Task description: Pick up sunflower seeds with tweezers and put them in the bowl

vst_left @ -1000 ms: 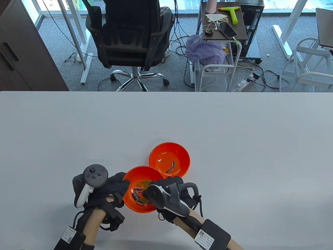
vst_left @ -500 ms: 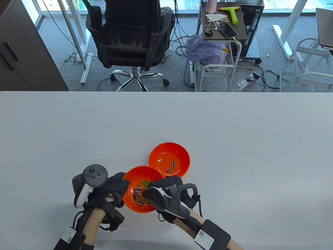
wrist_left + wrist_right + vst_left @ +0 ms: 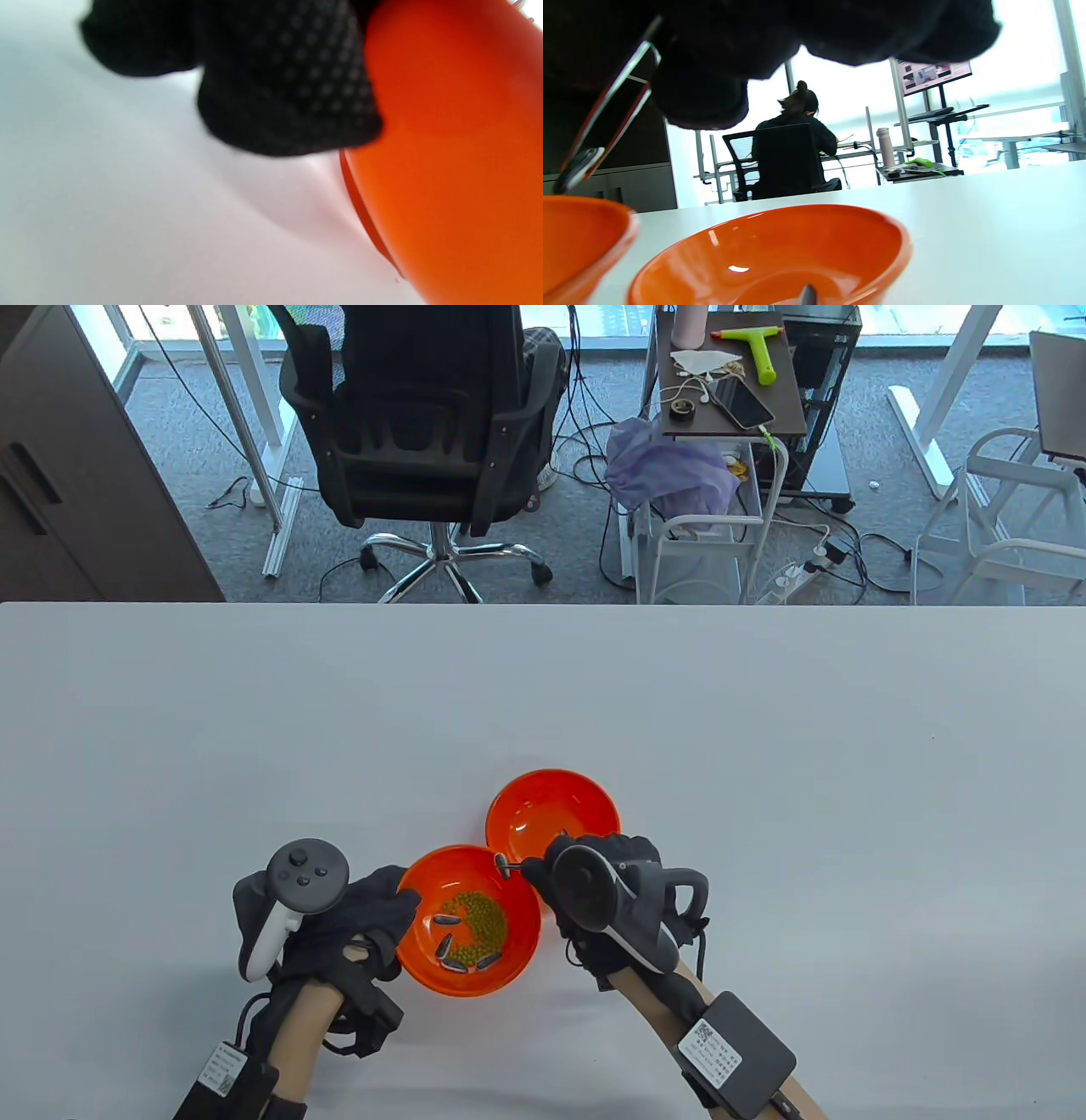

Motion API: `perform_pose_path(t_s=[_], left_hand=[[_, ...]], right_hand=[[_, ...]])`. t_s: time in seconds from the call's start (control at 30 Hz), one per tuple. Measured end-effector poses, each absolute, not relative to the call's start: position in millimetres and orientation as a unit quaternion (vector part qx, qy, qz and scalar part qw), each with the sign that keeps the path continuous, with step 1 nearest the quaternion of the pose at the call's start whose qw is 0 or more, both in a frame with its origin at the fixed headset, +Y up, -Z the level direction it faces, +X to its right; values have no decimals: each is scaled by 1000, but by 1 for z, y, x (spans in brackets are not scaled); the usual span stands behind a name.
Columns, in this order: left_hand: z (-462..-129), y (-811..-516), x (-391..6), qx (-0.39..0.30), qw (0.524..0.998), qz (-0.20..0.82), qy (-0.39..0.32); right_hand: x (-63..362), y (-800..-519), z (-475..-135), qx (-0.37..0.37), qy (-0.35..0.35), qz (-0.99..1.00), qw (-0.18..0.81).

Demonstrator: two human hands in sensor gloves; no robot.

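Seeds [image 3: 462,940] are lying with green beans [image 3: 480,918] in the near bowl [image 3: 424,967], left of my right hand [image 3: 607,899]. That hand is pinching tweezers [image 3: 509,865], whose tips are gripping one seed over the gap between the two bowls; the far bowl [image 3: 543,797] is sitting just ahead. My left hand [image 3: 356,920] is holding the near bowl's rim.

Left wrist view: my fingers [image 3: 288,84] are pressing against the orange wall [image 3: 458,148].

Right wrist view: the tweezers [image 3: 606,123] are clamping a seed [image 3: 577,167] above the near bowl's rim [image 3: 585,228], left of the far bowl [image 3: 780,245].
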State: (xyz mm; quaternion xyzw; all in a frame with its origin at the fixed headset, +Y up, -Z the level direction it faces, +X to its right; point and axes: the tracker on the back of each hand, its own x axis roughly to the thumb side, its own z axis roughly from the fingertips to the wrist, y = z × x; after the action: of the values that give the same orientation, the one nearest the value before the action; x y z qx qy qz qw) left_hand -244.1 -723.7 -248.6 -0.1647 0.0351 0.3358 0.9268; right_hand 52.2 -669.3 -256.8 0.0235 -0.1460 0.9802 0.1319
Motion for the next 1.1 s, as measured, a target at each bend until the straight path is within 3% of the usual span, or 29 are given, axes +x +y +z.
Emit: perform_pose_path(t_s=[0.23,0.67,0.9,1.1], left_hand=[[-249,-723,-245,-164,927,335,38],[-249,-723,-246,-163,927,335,37],[-249,-723,-246,-163,927,336,36],[-249,-723,-246,-160,927,338,36]], right_hand=[[76,-689,-276,-26,-127,987,96],[77,-703,-280,-43,-126,991,10],[74,-690,-273,-34,-146,987,54],[56,-676,-260,30,-138,981,133]])
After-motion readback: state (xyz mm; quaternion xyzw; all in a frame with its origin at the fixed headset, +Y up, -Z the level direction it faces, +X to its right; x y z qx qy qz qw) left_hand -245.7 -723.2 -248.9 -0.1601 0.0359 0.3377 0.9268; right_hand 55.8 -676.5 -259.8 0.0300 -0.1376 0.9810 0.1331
